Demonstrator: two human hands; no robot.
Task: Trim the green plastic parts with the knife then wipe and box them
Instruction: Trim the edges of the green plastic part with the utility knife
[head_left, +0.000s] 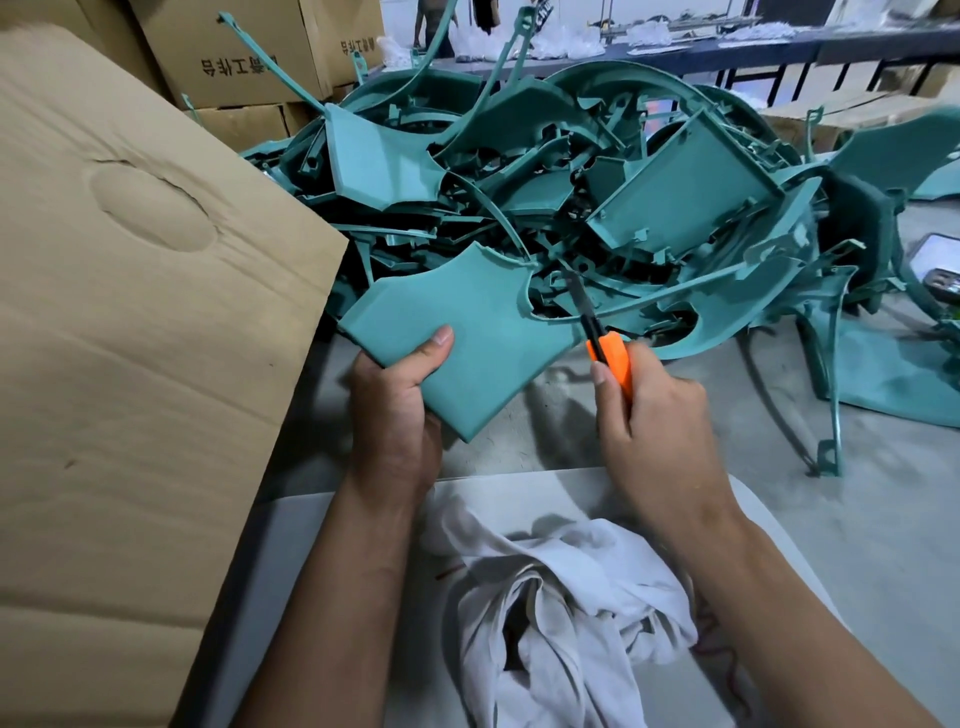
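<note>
My left hand (397, 410) grips a flat green plastic part (467, 332) by its lower edge, thumb on top. My right hand (660, 421) holds an orange-handled knife (613, 358); its blade points up and left and meets the part's right edge near a curved cut-out. Behind them lies a large pile of green plastic parts (597, 192). A crumpled white cloth (561, 603) lies near me below both forearms.
A big cardboard box flap (145, 322) fills the left side. Stacked cartons (244, 57) stand at the back left. More green pieces (893, 374) lie on the grey floor at right, near a phone (937, 260). A long table (727, 47) crosses the background.
</note>
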